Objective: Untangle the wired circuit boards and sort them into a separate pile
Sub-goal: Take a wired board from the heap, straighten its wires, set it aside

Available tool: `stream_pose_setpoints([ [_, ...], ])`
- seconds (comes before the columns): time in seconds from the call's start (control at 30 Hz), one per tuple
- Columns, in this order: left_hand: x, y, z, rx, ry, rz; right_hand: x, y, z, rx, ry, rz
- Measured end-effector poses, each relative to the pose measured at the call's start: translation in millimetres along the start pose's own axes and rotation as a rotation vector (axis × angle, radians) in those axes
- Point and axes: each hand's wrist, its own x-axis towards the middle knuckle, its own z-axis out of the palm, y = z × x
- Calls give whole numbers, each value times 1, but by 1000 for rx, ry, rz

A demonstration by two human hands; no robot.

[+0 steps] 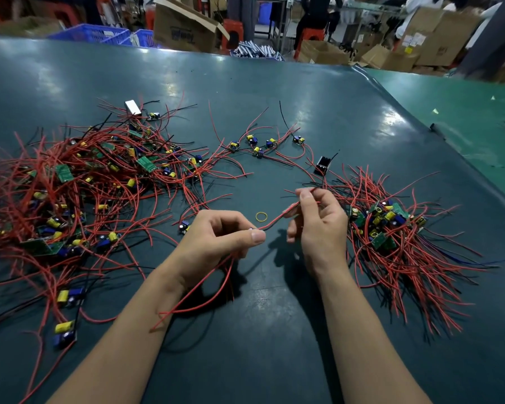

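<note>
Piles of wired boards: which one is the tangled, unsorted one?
The big pile by the left hand: its wires cross every way. In the right pile, by the right hand, wires lie roughly combed.

Two bare forearms reach forward side by side, the left hand (216,234) with fingers curled and thumb pressed to forefinger in a pinch, the right hand (318,223) raised, fingers curled, thumb and forefinger pinching.

light: overhead, glare patches on table (245,83); shadows: dark beneath forearms; edges: wide-angle curved; background: soft
</note>
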Motion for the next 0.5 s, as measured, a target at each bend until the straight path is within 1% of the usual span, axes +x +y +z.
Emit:
stream_pose_setpoints([
  [0.07,0,1,0,-7,-40,-6,-2,3,1,-62,4,-62],
  [0.17,-1,2,5,-50,-122,-33,-2,3,0,-40,20,-98],
  [0.23,-2,3,8,-62,-165,-57,0,3,-2,37,62,-64],
  [0.37,-2,5,9,-86,-211,-118,3,5,0,187,120,70],
  [0.47,-5,8,8,-174,-247,-84,7,4,-2,245,138,131],
  [0.5,-5,9,8,-215,-218,-66,9,3,-3,258,147,158],
])
